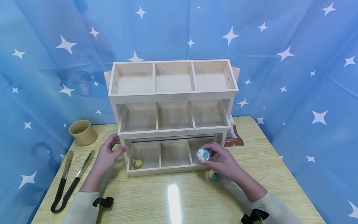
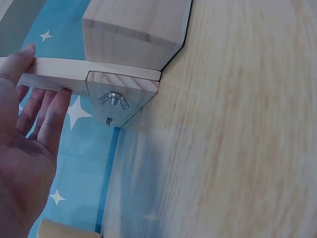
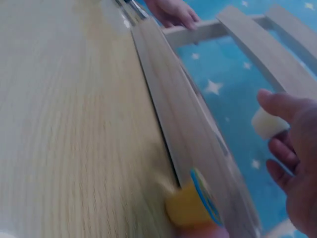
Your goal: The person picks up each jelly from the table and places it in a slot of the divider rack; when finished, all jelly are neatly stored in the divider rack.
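A three-tier wooden rack [image 1: 173, 96] with divided trays stands on the table. My left hand [image 1: 109, 153] grips its left side post [image 2: 59, 72], thumb on one face and fingers on the other. In front of the bottom tray's right compartment, my right hand [image 1: 223, 160] pinches a small jelly cup [image 1: 203, 154] with a printed lid; its pale body [image 3: 267, 124] shows in the right wrist view. Another jelly cup [image 1: 214, 175], yellow with a blue-rimmed lid, is on the table below that hand. A yellow cup [image 1: 137, 164] lies tipped in the bottom left compartment.
Black-handled metal tongs [image 1: 67, 183] lie on the left of the table. A tan mug [image 1: 83, 132] stands behind them. Partly hidden by the rack, a brown and white packet [image 1: 234, 138] lies at the right. A blue starred cloth [image 1: 293, 77] hangs behind.
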{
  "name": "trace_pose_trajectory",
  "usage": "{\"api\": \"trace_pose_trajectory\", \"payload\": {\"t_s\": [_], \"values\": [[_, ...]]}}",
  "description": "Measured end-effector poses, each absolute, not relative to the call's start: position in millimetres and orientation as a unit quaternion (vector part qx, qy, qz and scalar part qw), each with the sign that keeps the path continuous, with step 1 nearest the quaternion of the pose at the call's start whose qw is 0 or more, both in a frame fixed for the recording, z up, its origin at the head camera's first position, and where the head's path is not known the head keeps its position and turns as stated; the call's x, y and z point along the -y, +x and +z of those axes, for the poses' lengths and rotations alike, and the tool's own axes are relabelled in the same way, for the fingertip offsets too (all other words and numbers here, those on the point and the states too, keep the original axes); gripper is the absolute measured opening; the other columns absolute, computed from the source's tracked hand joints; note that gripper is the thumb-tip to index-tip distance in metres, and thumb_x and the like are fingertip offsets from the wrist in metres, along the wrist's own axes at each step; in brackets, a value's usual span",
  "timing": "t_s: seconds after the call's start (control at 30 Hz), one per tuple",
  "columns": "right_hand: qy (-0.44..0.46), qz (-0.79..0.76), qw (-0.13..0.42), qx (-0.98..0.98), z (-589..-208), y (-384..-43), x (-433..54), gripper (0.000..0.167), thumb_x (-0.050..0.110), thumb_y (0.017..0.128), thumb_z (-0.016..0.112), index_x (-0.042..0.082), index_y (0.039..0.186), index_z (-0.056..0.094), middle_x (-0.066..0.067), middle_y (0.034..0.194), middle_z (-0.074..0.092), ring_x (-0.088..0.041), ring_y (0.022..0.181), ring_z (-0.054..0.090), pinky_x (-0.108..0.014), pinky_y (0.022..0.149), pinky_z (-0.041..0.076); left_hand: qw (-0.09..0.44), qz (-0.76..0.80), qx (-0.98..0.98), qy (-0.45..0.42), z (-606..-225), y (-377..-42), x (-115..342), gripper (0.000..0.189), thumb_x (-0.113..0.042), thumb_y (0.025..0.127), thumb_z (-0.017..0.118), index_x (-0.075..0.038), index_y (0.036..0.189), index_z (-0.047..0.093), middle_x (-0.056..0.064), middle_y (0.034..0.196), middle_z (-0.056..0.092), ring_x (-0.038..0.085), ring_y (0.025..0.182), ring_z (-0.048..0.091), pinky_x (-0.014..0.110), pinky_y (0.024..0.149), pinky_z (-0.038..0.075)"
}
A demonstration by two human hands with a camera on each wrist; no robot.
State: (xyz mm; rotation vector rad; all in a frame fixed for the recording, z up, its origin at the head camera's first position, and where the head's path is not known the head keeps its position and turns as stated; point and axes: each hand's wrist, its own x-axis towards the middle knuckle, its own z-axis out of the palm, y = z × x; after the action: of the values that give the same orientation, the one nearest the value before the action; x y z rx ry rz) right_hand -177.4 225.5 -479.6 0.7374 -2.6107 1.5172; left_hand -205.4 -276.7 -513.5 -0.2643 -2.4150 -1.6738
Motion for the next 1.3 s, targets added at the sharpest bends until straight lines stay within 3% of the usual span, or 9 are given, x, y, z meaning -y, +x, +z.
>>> {"api": "trace_pose_trajectory", "payload": {"t_s": [0.3,0.43,0.6,0.77,0.9,1.07,1.3], "values": [[0.25,0.493,-0.002,0.834,-477.5,-179.0,-185.4,0.047,0.018,0.087,0.097,0.023,0.129,0.075,0.005,0.109,0.069,-0.022,0.099,0.063,-0.039,0.084,0.058,0.097,-0.576,0.807,-0.092,-513.4,-204.7,274.3,0.059,-0.007,0.103,0.081,-0.003,0.155,0.056,0.025,0.136,0.068,0.006,0.118,0.064,0.02,0.095,0.056],[0.265,0.497,-0.007,0.826,-475.1,-180.8,-168.9,0.047,0.016,0.087,0.096,0.019,0.129,0.076,0.004,0.108,0.068,-0.026,0.097,0.062,-0.041,0.082,0.057,0.098,-0.569,0.812,-0.089,-512.2,-204.0,275.0,0.058,-0.009,0.103,0.081,-0.004,0.156,0.056,0.023,0.136,0.069,0.005,0.119,0.063,0.03,0.102,0.054],[0.282,0.495,-0.025,0.821,-473.2,-182.1,-149.4,0.047,0.016,0.086,0.097,0.018,0.129,0.076,0.005,0.108,0.069,-0.031,0.097,0.064,-0.054,0.082,0.059,0.092,-0.57,0.812,-0.084,-512.9,-204.3,275.5,0.057,-0.01,0.104,0.08,-0.004,0.155,0.056,0.023,0.136,0.069,0.007,0.12,0.064,0.046,0.107,0.055],[0.292,0.497,-0.044,0.816,-473.5,-184.9,-128.7,0.049,0.012,0.087,0.096,0.017,0.131,0.076,0.005,0.112,0.07,-0.024,0.102,0.065,-0.056,0.087,0.061,0.091,-0.573,0.809,-0.091,-515.3,-205.6,276.5,0.058,-0.011,0.104,0.08,-0.004,0.157,0.055,0.023,0.137,0.069,0.009,0.121,0.064,0.057,0.11,0.053],[0.294,0.487,-0.056,0.821,-475.0,-188.1,-112.0,0.051,0.016,0.087,0.096,0.017,0.134,0.074,0.009,0.117,0.071,-0.016,0.107,0.066,-0.045,0.09,0.062,0.093,-0.572,0.81,-0.091,-516.4,-206.7,276.9,0.058,-0.012,0.104,0.08,-0.005,0.157,0.056,0.022,0.137,0.07,0.009,0.121,0.064,0.047,0.109,0.053],[0.298,0.495,-0.079,0.812,-477.5,-193.9,-93.6,0.052,0.019,0.088,0.096,0.015,0.135,0.075,0.007,0.117,0.072,-0.019,0.102,0.067,-0.034,0.084,0.06,0.089,-0.58,0.805,-0.089,-515.3,-206.7,276.6,0.059,-0.011,0.104,0.081,-0.005,0.156,0.056,0.024,0.137,0.069,0.008,0.12,0.064,0.024,0.097,0.058],[0.308,0.498,-0.11,0.803,-478.6,-203.9,-69.4,0.048,0.013,0.088,0.096,0.011,0.132,0.076,0.003,0.107,0.072,-0.019,0.09,0.067,-0.028,0.074,0.06,0.085,-0.588,0.8,-0.085,-515.7,-207.8,276.0,0.058,-0.011,0.103,0.081,-0.004,0.155,0.056,0.025,0.134,0.068,0.009,0.118,0.064,0.022,0.088,0.062]]}}
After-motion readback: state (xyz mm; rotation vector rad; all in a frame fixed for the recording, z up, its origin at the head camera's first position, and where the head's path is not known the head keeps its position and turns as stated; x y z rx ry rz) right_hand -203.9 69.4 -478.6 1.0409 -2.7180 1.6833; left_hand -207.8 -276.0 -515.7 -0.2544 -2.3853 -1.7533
